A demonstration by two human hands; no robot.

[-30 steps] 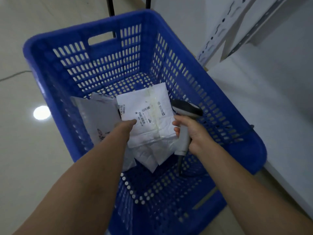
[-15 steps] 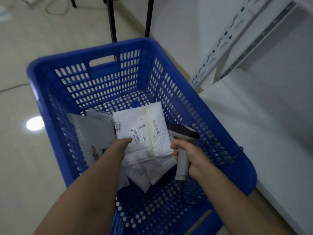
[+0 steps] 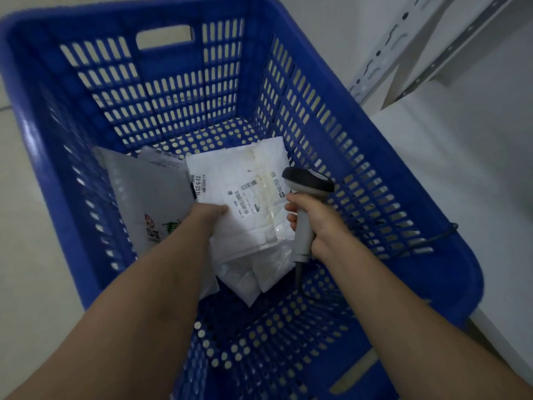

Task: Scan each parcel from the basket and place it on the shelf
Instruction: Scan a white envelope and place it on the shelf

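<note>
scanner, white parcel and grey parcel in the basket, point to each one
scanner (image 3: 310,180), head view, on the dark top of its head
white parcel (image 3: 245,197), head view, on the printed label near its middle
grey parcel (image 3: 150,192), head view, on its plain grey face

Your basket (image 3: 167,64) is glossy blue plastic; the white parcel (image 3: 245,174) looks like crinkled plastic film, the grey parcel (image 3: 150,192) smoother and matt, your scanner (image 3: 305,183) matt grey plastic.

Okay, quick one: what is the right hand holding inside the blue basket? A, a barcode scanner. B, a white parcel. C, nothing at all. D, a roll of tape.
A: the right hand grips the grey handle of the barcode scanner, while the left hand holds the white parcel.
</note>
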